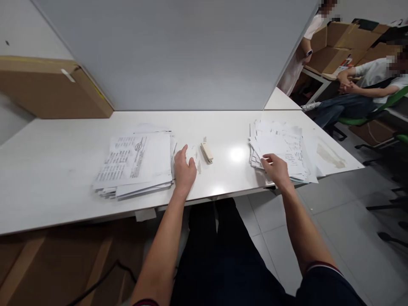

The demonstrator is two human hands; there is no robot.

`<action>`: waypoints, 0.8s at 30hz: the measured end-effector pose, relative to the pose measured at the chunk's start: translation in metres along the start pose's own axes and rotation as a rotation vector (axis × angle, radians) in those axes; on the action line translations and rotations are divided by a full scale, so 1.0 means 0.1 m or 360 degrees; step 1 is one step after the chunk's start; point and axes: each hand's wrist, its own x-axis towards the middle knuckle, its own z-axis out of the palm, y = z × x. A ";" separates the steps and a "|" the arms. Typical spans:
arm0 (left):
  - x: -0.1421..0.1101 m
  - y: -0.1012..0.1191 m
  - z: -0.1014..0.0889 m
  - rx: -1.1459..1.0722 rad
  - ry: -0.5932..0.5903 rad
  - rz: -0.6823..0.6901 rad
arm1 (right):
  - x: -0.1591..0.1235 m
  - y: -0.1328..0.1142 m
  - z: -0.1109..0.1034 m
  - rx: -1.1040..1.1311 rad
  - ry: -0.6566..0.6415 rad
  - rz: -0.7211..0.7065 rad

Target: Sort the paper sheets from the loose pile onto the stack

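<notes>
My left hand (185, 171) is over the table beside the right edge of a stack of printed papers (140, 159). Its fingers are apart and nothing is in them. At the other side, my right hand (276, 171) has its thumb and fingertips together at the near left corner of a looser paper pile (280, 138), on a sheet's edge. The fingertips partly hide that edge. Between the two piles lies a cream stapler (206, 152), just right of my left hand and touched by neither hand.
A grey panel (188, 55) stands along the back of the white table (226, 127). One cardboard box (54, 89) leans at the back left. Beyond the right end, a person sits on a green chair (395, 100) and another stands near open boxes (334, 49).
</notes>
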 end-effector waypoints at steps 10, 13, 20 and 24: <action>-0.32 0.18 0.30 0.0004 -0.0082 0.0246 | 0.37 0.10 0.13 -0.0755 0.0127 0.0173; -0.32 0.14 0.28 -0.0033 -0.0069 0.0212 | 0.36 0.06 0.14 -0.0914 0.0022 0.0152; -0.33 0.17 0.27 -0.0187 0.0006 0.0219 | 0.19 -0.08 0.02 -0.0992 0.0154 0.0013; -0.35 0.19 0.27 -0.0529 -0.0060 0.0059 | -0.09 -0.35 -0.14 -0.0551 0.0423 -0.0280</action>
